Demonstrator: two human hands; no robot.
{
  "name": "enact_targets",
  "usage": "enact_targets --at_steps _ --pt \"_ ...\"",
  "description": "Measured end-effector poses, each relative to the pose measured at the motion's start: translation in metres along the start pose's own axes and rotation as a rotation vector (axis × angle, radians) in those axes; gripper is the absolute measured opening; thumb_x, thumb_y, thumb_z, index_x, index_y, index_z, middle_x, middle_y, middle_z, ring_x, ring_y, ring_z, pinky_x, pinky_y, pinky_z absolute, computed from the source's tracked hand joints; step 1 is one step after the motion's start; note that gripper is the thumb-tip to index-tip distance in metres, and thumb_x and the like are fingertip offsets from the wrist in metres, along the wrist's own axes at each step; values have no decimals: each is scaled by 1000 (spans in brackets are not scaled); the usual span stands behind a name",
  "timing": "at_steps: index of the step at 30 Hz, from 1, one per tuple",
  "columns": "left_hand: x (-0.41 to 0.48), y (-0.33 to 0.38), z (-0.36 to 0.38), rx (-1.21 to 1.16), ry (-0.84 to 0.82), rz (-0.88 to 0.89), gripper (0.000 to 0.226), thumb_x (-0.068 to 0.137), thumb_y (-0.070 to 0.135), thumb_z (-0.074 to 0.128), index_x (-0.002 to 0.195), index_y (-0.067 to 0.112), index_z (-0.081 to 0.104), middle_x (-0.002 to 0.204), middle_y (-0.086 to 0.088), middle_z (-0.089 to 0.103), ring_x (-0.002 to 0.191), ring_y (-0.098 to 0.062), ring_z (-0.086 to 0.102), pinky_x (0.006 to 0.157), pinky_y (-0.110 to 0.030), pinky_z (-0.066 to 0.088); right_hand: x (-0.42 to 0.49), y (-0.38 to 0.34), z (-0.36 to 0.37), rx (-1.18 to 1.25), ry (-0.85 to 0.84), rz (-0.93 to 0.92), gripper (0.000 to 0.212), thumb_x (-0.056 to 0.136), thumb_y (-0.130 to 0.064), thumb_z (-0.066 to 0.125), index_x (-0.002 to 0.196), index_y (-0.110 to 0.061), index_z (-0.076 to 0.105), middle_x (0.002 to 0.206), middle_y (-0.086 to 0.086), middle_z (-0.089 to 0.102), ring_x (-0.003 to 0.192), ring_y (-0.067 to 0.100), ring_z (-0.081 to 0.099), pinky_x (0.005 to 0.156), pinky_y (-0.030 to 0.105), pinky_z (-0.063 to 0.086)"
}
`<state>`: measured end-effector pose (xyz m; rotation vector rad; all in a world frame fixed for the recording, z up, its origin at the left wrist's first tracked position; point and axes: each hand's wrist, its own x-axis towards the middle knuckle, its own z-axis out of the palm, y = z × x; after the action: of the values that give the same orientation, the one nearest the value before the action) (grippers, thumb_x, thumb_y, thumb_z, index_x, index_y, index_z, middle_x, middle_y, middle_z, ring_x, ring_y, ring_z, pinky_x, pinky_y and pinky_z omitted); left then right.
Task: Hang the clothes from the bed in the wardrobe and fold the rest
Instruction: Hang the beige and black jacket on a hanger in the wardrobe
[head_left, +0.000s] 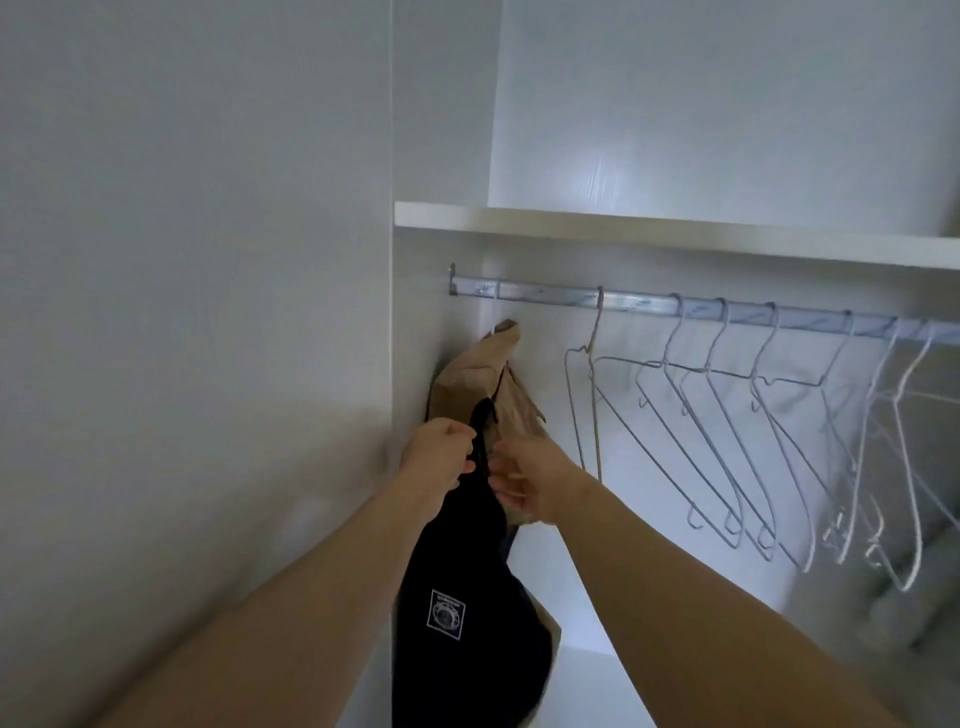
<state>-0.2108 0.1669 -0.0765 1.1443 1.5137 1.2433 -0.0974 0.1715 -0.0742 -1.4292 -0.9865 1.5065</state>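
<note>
At 6 o'clock I read the black fabric garment with white square patch (467, 566): left hand (441, 452) grips its top, right hand (540, 480) has curled fingers (503, 482) touching it, grip unclear. Beyond, tan fabric garment (480, 371); at 3 o'clock, grey wire hangers (727, 415).

Above my fingers (511, 480): one white shelf (675, 236), with a white back panel (727, 104) over it. Up and to the right of my fingers: a row of bare wire hangers (704, 370), hooked on a metal rail (545, 298) beneath the shelf. The nearest hanger (596, 426) hangs apart from the rest. Left of my fingers: a plain white side panel (208, 260). Far right, lower than my fingers: a grey bundle (909, 597), blurred.
</note>
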Motion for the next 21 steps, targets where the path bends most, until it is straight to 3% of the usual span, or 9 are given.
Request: enact_targets --at_steps 5,8,13,18,21 --pt "-50 -34 20 -20 -120 -47 21 95 12 43 83 23 57 87 1 62 78 -13 62 63 -26 45 -52 44 -23 90 127 -5 14 92 -14 50 80 -10 55 74 5 56 63 17 53 60 27 45" --pt "-82 -57 28 -5 -190 -96 16 95 13 44 93 20 58 90 0 62 84 -15 62 65 -25 45 -84 75 -40 165 193 28 9 92 -14 51 91 -8 57 77 6 58 65 18 54 66 28 45" --pt "-147 -88 38 14 -266 -166 22 94 8 44 84 21 57 78 1 62 72 -11 60 75 -30 49 -136 130 -63 235 308 85 16 92 -16 52 104 -9 60 86 6 62 72 19 58 63 26 48" --pt "-226 -118 51 23 -368 -197 20 94 8 44 84 18 58 81 0 61 72 -11 60 63 -24 45 -207 189 -83 270 381 124 18 94 -19 50 107 -10 59 90 5 63 78 18 60 62 25 48" --pt "-282 -141 55 27 -434 -235 18 93 9 46 83 19 58 81 0 63 73 -12 61 63 -24 45 -257 230 -95 269 439 158 19 95 -22 49 107 -12 60 89 4 64 77 17 60 64 24 49"
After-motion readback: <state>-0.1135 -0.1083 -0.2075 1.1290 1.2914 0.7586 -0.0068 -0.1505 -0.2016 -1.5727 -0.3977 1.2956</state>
